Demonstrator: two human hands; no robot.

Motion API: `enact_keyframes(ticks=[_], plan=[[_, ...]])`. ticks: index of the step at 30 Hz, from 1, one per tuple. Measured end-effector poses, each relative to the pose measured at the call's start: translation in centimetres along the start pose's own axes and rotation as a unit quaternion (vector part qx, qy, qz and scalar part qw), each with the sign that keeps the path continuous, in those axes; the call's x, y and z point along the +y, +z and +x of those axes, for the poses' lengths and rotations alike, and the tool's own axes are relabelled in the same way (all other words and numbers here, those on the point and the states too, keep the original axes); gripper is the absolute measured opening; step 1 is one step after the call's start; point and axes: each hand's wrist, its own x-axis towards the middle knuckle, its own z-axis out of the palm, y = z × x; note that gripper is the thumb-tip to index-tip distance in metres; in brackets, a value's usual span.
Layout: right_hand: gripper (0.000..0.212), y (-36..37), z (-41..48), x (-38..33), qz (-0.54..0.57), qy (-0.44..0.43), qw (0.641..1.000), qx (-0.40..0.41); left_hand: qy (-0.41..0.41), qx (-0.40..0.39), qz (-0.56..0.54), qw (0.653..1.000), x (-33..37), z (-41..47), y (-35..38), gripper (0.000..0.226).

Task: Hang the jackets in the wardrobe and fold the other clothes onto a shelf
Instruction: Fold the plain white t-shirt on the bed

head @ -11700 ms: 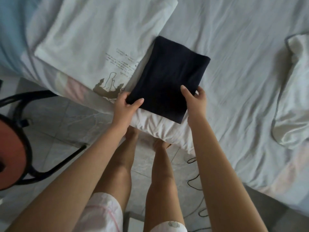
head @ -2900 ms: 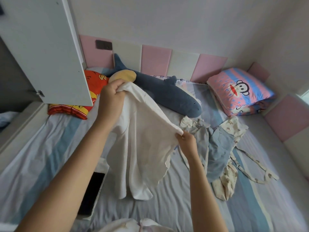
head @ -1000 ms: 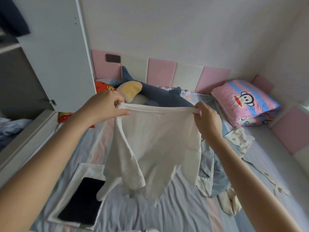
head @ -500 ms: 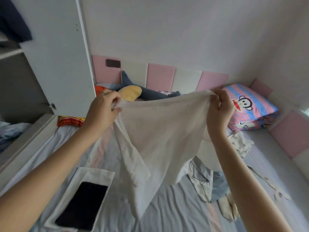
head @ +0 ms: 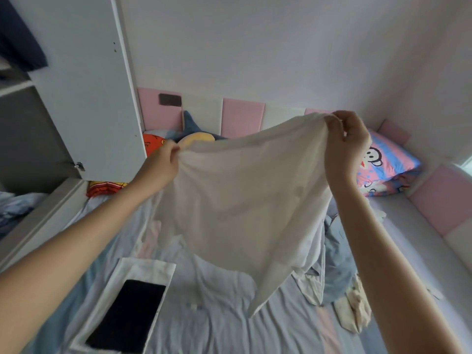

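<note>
Nearest, at the lower left of the bed, a flat folded black garment [head: 127, 315] lies on top of a folded white cloth [head: 150, 267], both squared off and resting on the wrinkled pale bed sheet with soft blue and pink stripes [head: 204, 328]. Above the sheet both bare forearms reach forward and hold up a thin, soft white cotton garment [head: 242, 200], which hangs clear of the bed. The left hand [head: 163, 162] has its fingers curled tight around a bunched corner of the fabric. The right hand [head: 344, 141], held higher, pinches the opposite corner between thumb and bent fingers. The top edge stretches slanted between them, and the cloth drapes down in loose folds to a limp point. Behind and to the right of it lies a crumpled heap of light blue and cream clothes [head: 337, 264] on the sheet. Farther back, a smooth white wardrobe door [head: 84, 85] stands open on the left, with a dark navy garment [head: 18, 39] inside at the top. At the head of the bed are an orange printed cushion [head: 152, 145], a blue plush shark [head: 191, 123] and a pink-and-blue striped pillow with a monkey face [head: 383, 162], against pink and white padded wall panels [head: 242, 116].
</note>
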Motion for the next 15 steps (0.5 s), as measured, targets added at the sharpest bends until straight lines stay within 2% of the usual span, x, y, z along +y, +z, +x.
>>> enact_keyframes(ticks=[2, 3, 6, 8, 10, 11, 13, 14, 15], plan=[[0.015, -0.1, 0.6, 0.2, -0.024, 0.001, 0.999, 0.030, 0.046, 0.054, -0.018, 0.997, 1.8, 0.5, -0.8, 0.019], [0.017, -0.1, 0.9, 0.6, -0.046, 0.012, 0.999, 0.013, 0.063, 0.053, -0.026, 0.996, 2.3, 0.6, -1.0, 0.018], [0.024, 0.1, 1.4, 3.1, -0.151, 0.064, 0.979, -0.122, 0.095, -0.044, 0.019, 0.994, 2.9, 0.5, -1.0, 0.026], [0.026, -0.3, 1.6, 4.5, -0.183, 0.076, 0.972, -0.123, 0.067, -0.059, 0.069, 0.994, 3.0, 1.0, -1.6, 0.035], [0.026, -0.6, 2.1, 4.8, -0.151, 0.083, 0.982, -0.082, 0.012, -0.046, 0.065, 0.997, 3.2, 2.6, -2.5, 0.031], [0.026, -0.6, 2.3, 5.3, -0.131, 0.084, 0.984, -0.089, -0.013, -0.054, 0.072, 0.996, 2.9, 3.5, -2.7, 0.029], [0.031, -0.3, 1.8, 5.8, -0.134, 0.074, 0.971, -0.183, -0.024, -0.105, 0.115, 0.987, 1.5, 4.6, -2.2, 0.029], [0.033, -0.2, 1.1, 6.5, -0.162, 0.070, 0.950, -0.259, -0.017, -0.135, 0.145, 0.980, 0.5, 4.6, -1.1, 0.025], [0.036, -0.2, -0.1, 7.2, -0.201, 0.068, 0.913, -0.349, -0.014, -0.179, 0.178, 0.967, -0.4, 4.0, -0.1, 0.015]])
